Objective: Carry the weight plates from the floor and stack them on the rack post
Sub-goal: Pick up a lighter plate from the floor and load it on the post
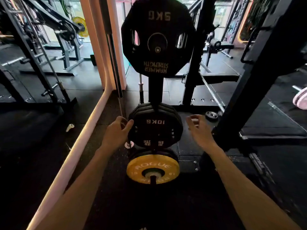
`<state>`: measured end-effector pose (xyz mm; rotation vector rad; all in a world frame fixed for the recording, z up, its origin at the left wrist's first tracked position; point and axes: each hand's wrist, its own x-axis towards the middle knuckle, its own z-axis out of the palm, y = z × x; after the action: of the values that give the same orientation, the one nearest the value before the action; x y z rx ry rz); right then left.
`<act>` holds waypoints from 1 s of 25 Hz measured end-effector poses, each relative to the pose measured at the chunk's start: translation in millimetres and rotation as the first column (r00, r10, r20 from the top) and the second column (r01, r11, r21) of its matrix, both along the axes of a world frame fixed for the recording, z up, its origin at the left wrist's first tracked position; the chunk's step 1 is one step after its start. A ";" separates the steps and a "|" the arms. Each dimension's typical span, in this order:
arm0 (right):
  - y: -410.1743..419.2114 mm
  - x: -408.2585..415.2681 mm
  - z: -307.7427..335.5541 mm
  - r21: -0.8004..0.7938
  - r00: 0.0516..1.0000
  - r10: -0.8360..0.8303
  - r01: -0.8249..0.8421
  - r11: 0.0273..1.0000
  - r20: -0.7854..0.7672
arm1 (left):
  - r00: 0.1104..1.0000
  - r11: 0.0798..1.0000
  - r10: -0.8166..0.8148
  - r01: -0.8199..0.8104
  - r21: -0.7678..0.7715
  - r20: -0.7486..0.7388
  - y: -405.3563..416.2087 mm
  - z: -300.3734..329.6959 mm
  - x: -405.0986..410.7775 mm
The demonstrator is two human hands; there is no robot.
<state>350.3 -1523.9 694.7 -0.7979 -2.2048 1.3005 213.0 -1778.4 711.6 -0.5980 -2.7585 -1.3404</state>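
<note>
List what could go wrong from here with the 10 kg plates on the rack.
1. The left hand touches the edge of the 10 kg plate, so fingers could get pinched against the stack behind it.
2. The right hand is off the plate; if the plate slips, it would hit the yellow plate below.

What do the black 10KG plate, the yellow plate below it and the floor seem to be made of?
10KG plate: apparently rubber-coated, matte black with raised lettering. Yellow plate: likely rubber bumper, smooth, with a shiny metal hub ring. Floor: looks like speckled black rubber matting.
</note>
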 end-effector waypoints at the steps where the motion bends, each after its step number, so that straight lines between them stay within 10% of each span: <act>1: -9.0 18.2 -20.8 -0.022 0.999 0.010 -0.010 1.000 0.034 | 0.998 0.999 0.003 0.000 -0.053 0.061 -9.5 -19.0 16.9; 14: -175.1 240.4 -229.4 -0.481 0.751 0.135 0.265 0.836 0.647 | 0.671 0.761 0.079 0.437 -0.480 0.737 -158.8 -237.1 203.0; 25: -322.5 437.1 -275.7 -0.415 0.567 -0.230 0.773 0.480 0.791 | 0.492 0.060 -0.149 0.870 -0.489 0.858 -217.9 -303.3 255.3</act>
<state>787.4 -1846.4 419.0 -2.3969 -1.4023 1.7022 468.4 -1996.3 408.3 -1.7396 -3.8642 0.7906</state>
